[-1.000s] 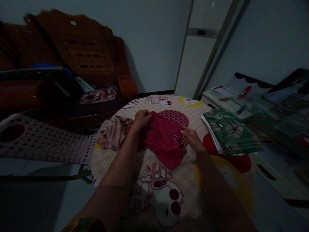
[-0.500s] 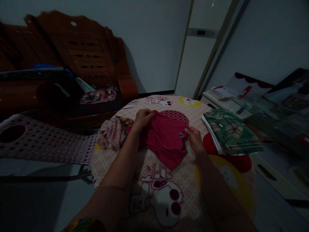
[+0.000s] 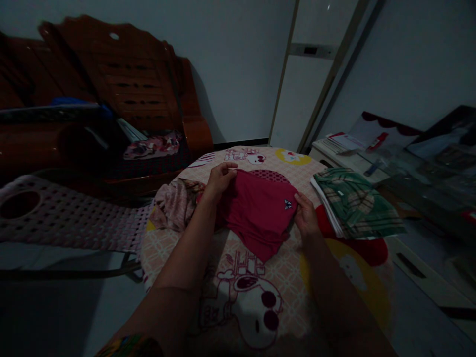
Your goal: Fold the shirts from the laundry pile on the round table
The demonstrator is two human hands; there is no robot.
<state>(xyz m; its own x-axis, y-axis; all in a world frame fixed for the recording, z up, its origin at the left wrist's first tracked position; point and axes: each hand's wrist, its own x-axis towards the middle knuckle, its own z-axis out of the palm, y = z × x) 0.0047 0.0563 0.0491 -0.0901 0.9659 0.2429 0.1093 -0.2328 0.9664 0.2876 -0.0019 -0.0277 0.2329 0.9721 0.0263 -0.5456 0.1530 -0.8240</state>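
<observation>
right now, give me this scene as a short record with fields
left hand: at the upper left corner of the red garment
right hand: pinching its right edge
emblem: small, beside right hand
left of garment: crumpled pinkish cloth
right of garment: folded green plaid cloth
surface: round, cartoon-print tabletop
light: dim

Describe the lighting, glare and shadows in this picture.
Head view: dim overall, though the small emblem on the red garment stands out; same view: a tiny glint high on the tall white unit, and a soft shadow on the wall beside the wooden chair.
</observation>
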